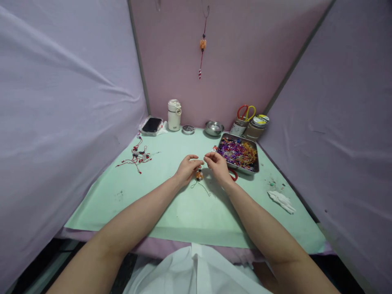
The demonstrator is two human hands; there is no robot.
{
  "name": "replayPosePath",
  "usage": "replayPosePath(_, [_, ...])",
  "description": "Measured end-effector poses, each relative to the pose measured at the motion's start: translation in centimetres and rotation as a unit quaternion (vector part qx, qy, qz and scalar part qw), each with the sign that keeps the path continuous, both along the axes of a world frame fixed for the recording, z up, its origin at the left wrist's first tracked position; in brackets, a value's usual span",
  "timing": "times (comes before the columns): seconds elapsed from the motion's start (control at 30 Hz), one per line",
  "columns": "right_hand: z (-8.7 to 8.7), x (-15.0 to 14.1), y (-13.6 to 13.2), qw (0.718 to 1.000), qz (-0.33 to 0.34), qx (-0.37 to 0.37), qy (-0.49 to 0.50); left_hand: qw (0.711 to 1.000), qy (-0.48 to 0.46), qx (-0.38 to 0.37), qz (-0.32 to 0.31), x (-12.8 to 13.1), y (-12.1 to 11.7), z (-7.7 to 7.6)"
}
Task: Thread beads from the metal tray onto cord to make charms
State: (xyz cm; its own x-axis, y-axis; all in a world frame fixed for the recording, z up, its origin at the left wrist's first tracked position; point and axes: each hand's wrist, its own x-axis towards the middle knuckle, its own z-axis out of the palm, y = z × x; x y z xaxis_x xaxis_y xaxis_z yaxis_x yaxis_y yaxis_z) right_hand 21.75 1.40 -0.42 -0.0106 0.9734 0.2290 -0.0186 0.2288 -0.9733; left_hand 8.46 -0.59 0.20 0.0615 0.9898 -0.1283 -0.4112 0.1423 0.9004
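Observation:
A small beaded charm of orange beads with dark ones at its ends hangs just over the green table, and a thin cord trails from its lower end. My left hand is beside the charm, thumb and fingertips pinched on the fine cord above it. Opposite, my right hand pinches the same cord a little higher, its fingertips slightly apart from the left ones. The cord between the hands is almost too thin to see. Close to my right wrist, a red scissor handle is partly hidden.
A metal tray of colourful beaded strings stands right of my hands. Red-corded pieces lie left. Along the back are a phone, white bottle, steel bowl and jars. A similar charm hangs on the wall.

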Motion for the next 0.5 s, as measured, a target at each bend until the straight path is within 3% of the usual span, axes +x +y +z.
replayPosePath(0.13, [-0.1,0.1,0.1,1.0,0.003,0.006,0.005,1.0,-0.002,-0.012,-0.009,-0.1,0.3,-0.2])
replayPosePath(0.5, [-0.6,0.1,0.3,0.997,0.071,-0.03,-0.031,0.997,-0.041,-0.032,0.048,-0.5,0.9,-0.3])
